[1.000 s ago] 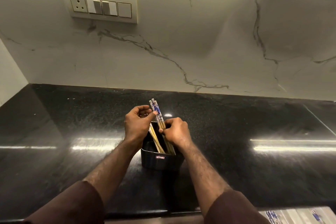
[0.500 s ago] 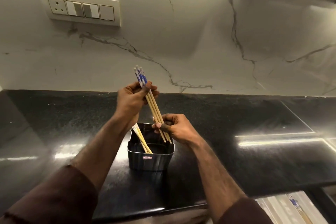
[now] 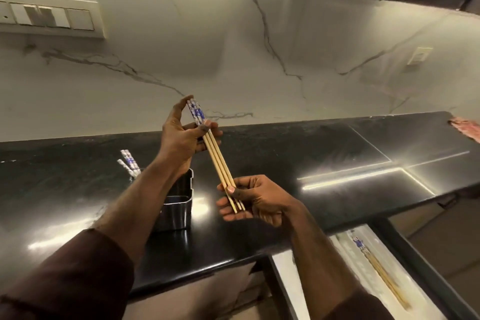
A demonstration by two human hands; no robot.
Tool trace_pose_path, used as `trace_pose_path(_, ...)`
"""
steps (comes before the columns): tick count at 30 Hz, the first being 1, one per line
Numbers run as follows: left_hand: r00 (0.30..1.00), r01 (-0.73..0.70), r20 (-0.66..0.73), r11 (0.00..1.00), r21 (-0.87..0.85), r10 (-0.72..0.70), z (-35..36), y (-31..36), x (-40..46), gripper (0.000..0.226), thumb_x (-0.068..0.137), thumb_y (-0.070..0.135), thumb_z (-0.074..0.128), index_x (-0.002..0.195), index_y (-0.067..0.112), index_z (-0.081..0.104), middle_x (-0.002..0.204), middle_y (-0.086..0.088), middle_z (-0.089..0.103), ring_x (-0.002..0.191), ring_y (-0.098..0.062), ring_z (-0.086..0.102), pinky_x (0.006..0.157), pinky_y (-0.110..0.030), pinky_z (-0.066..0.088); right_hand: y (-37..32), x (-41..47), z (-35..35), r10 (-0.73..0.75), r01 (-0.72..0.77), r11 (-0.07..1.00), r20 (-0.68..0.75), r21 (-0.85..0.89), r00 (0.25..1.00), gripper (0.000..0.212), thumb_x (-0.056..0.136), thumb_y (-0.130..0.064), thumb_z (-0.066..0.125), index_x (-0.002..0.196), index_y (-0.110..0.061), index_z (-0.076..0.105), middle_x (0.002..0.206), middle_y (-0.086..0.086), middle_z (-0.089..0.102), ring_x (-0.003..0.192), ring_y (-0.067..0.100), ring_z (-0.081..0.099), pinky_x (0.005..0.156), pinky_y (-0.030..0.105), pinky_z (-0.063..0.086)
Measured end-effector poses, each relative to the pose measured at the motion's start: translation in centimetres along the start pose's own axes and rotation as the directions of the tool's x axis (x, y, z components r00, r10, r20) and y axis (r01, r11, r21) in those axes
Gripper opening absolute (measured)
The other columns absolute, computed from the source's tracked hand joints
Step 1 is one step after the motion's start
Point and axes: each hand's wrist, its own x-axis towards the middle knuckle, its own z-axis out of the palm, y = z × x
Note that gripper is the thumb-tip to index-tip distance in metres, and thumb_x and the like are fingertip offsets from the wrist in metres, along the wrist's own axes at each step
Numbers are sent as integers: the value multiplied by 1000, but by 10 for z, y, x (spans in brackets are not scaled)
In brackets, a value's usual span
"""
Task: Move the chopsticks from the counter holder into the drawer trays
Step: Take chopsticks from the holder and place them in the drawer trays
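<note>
**Chopsticks heading for the drawer**

While both hands are holding a small bundle of chopsticks [image 3: 219, 163] above the black counter [image 3: 324, 163], the transfer is looking roughly midway. The left hand [image 3: 181, 138] is pinching the bundle near its blue-and-white patterned tops, fingers & thumb curled round the sticks; the right hand [image 3: 257, 200] is gripping the plain wooden tips, thumb pressing them against curled fingers. The bundle is hanging tilted in the air, tops up-left, tips down-right, touching neither counter nor holder.

The metal holder [image 3: 179, 205] is sitting on the counter just behind the left forearm, w/ a couple more patterned chopsticks [image 3: 128, 162] poking up from it, so more trips are likely remaining. At lower right, the open drawer [image 3: 291, 280] is showing a pale tray [image 3: 415, 293] where another pair [image 3: 376, 267] is already lying lengthwise.

Risks from here, as a judgement: the sticks are thin & smooth, so loosening either pinch during the swing to the drawer could be letting one slide out & drop to the floor or between trays. The left forearm is passing close to the holder, so a careless pull-back could be tipping it. Setting the bundle down crosswise, not lengthwise, could be leaving sticks jutting over the tray wall, blocking the drawer from closing.
</note>
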Motion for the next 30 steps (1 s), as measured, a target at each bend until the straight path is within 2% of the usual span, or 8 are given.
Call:
trace_pose_path(2, 999, 27, 29, 999, 18, -28, 27, -9, -15, 63, 89, -6, 58, 138, 32, 43, 95, -20, 70, 78, -30, 74, 67, -43, 61, 9, -29, -14, 1, -1, 1000, -17, 7, 1000, 31, 96, -11, 60, 124, 2, 63, 104, 22, 71, 94, 32, 70, 91, 50, 57)
trace_pose_path(7, 992, 87, 88, 996, 33, -90, 101, -30, -69, 57, 90, -8, 56, 132, 28, 46, 96, -20, 70, 81, -31, 74, 70, -44, 61, 36, -115, -48, -3, 6, 999, -73, 50, 997, 28, 96, -9, 59, 120, 4, 65, 95, 19, 70, 85, 28, 71, 79, 45, 62)
trace_pose_path(12, 976, 172, 135, 985, 22, -173, 180, -73, -136, 57, 90, -7, 56, 133, 30, 45, 100, -22, 70, 87, -35, 72, 72, -46, 61, 77, -207, -86, 10, 6, 993, -136, 121, 991, 21, 97, -7, 56, 112, 3, 66, 90, 18, 69, 78, 27, 69, 77, 45, 62)
trace_pose_path(15, 935, 284, 208, 958, 40, -286, 230, -103, -174, 46, 92, -4, 55, 131, 19, 45, 105, -24, 69, 92, -37, 72, 75, -47, 60, 101, -259, -111, 35, -2, 984, -179, 180, 983, 18, 97, -6, 56, 110, 3, 66, 89, 18, 69, 78, 28, 70, 77, 46, 62)
trace_pose_path(19, 889, 398, 223, 916, 53, -399, 295, -149, -212, 28, 96, 0, 52, 124, -3, 50, 99, -24, 71, 85, -35, 73, 68, -44, 62, 126, -324, -150, 82, -35, 984, -266, 177, 961, 21, 97, -8, 58, 112, 5, 66, 91, 18, 70, 78, 29, 71, 73, 46, 62)
trace_pose_path(23, 826, 502, 263, 863, 55, -498, 349, -193, -229, 23, 98, 2, 49, 120, -3, 55, 94, -20, 74, 85, -33, 74, 68, -43, 61, 145, -379, -188, 116, -32, 973, -366, 227, 923, 28, 97, -6, 58, 120, 9, 62, 96, 21, 70, 79, 29, 71, 75, 46, 62)
trace_pose_path(26, 776, 558, 295, 825, 89, -557, 381, -222, -238, 20, 99, 5, 47, 116, -1, 56, 101, -22, 71, 88, -34, 72, 73, -44, 61, 158, -404, -211, 162, -50, 962, -415, 267, 895, 24, 97, -1, 56, 117, 8, 64, 95, 21, 71, 77, 27, 72, 70, 43, 63)
trace_pose_path(30, 717, 640, 277, 762, 102, -640, 410, -265, -243, 21, 100, 8, 48, 118, 1, 54, 104, -22, 70, 90, -32, 71, 80, -44, 58, 172, -418, -244, 250, -114, 947, -466, 300, 849, 20, 95, -3, 59, 111, 5, 67, 92, 19, 73, 77, 25, 73, 71, 43, 63)
